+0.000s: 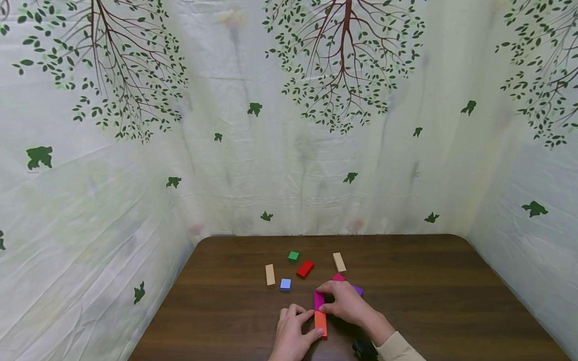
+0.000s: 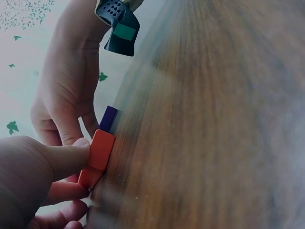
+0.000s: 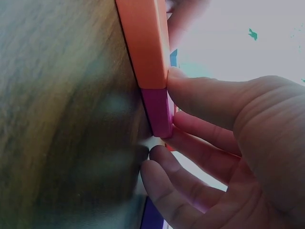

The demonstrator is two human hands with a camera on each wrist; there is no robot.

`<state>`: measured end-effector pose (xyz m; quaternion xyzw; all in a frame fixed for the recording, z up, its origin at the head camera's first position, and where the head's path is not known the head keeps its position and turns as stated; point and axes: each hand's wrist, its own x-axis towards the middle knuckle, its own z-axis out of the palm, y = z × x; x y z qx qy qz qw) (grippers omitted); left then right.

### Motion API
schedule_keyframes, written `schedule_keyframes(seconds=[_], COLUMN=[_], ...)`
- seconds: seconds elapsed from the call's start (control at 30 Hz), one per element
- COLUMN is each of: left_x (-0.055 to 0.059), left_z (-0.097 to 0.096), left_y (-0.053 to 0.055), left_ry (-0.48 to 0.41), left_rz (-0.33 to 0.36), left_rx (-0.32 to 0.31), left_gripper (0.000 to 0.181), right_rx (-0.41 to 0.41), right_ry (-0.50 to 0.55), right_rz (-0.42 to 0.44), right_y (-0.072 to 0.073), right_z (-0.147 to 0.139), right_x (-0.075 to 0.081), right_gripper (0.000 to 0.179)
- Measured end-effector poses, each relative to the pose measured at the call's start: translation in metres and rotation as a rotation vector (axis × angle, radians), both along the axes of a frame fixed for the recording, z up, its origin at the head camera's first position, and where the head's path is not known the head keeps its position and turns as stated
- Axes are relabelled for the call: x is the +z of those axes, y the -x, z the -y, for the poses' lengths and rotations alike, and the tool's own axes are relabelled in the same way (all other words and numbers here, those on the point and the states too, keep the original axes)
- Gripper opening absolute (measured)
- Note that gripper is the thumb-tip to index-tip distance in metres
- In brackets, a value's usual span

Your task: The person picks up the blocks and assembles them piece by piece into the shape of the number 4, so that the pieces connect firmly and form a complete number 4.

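An orange block (image 1: 320, 321) and a magenta block (image 1: 318, 300) lie end to end on the table, forming one line. My left hand (image 1: 291, 331) pinches the orange block, thumb near its close end and a fingertip by the joint. With thumb and fingers my right hand (image 1: 346, 302) grips the magenta block; in the right wrist view its thumb sits close to where magenta (image 3: 158, 112) meets orange (image 3: 144, 43). Behind the right hand, a dark pink piece (image 1: 338, 277) and a purple block (image 1: 358, 290) show only in part.
Farther back lie a blue block (image 1: 285, 285), a red block (image 1: 305, 269), a green block (image 1: 293, 256) and two pale wooden blocks, one at left (image 1: 270, 275) and one at right (image 1: 339, 262). A leaf-printed curtain (image 1: 307, 200) hangs beyond the table (image 1: 429, 301).
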<state>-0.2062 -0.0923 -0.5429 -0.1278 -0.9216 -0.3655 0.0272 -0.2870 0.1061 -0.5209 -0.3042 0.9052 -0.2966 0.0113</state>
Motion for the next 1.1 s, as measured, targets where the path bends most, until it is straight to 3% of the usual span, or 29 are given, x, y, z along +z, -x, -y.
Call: schedule_keyframes(seconds=[0.3, 0.43, 0.73, 0.93, 1.1], left_x=[-0.003, -0.005, 0.001, 0.002, 0.002], left_z=[0.001, 0.003, 0.008, 0.015, 0.017], left_y=[0.002, 0.003, 0.003, 0.007, 0.011], left_ry=[-0.021, -0.066, -0.128, -0.102, 0.007], left_rz=[0.024, 0.003, -0.049, -0.081, -0.145], left_rx=[-0.005, -0.01, -0.002, -0.073, -0.185], left_gripper=[0.057, 0.057, 0.05, 0.052, 0.053], right_rx=[0.013, 0.015, -0.113, -0.217, -0.293], right_ry=[-0.01, 0.037, 0.142, 0.165, 0.187], right_rz=[-0.029, -0.078, -0.15, -0.169, -0.166], right_y=[0.0, 0.0, 0.003, 0.011, 0.012], right_z=[0.0, 0.0, -0.005, -0.011, -0.018], right_x=[0.002, 0.002, 0.01, 0.01, 0.01], right_gripper=[0.039, 0.034, 0.026, 0.025, 0.024])
